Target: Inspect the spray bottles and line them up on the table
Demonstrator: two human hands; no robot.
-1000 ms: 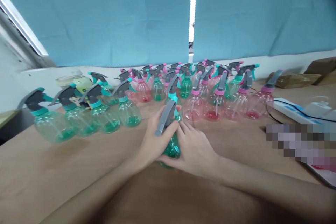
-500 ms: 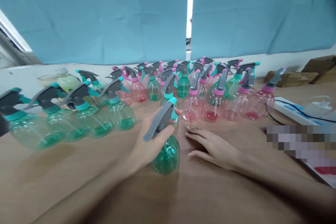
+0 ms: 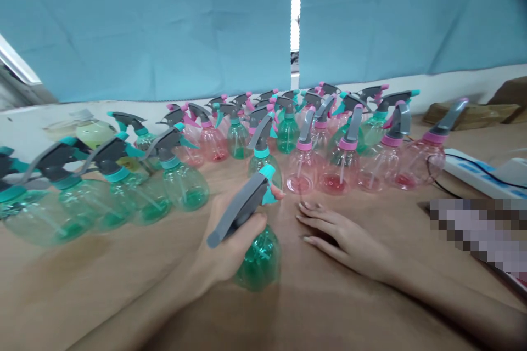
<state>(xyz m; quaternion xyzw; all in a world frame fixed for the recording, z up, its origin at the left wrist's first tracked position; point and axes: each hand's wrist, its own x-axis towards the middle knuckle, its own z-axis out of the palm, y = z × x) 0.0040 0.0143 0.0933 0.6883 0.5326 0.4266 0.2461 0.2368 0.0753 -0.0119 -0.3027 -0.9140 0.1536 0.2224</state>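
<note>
My left hand [image 3: 233,247] is wrapped round the neck of a green spray bottle [image 3: 260,263], just below its grey trigger head with a teal nozzle. The palm hides much of the neck. To the right of this bottle, my right hand [image 3: 343,236] rests on the table [image 3: 313,307], palm down with fingers spread, and holds nothing. Beyond it stands a row of pink spray bottles [image 3: 302,175] with grey heads and pink collars. Several green spray bottles [image 3: 185,186] stand in a slanting row to the left.
More pink and green spray bottles [image 3: 287,131] crowd the back by the wall. A white power strip [image 3: 473,173] with a black cable lies at right, near a blurred-out flat object [image 3: 477,236]. Cardboard boxes [image 3: 469,115] sit at back right. A pale yellowish bottle [image 3: 93,129] is at back left.
The held green bottle and my left hand appear slightly nearer and lower in view. The camera view has shifted a little. My right hand stays spread on the table.
</note>
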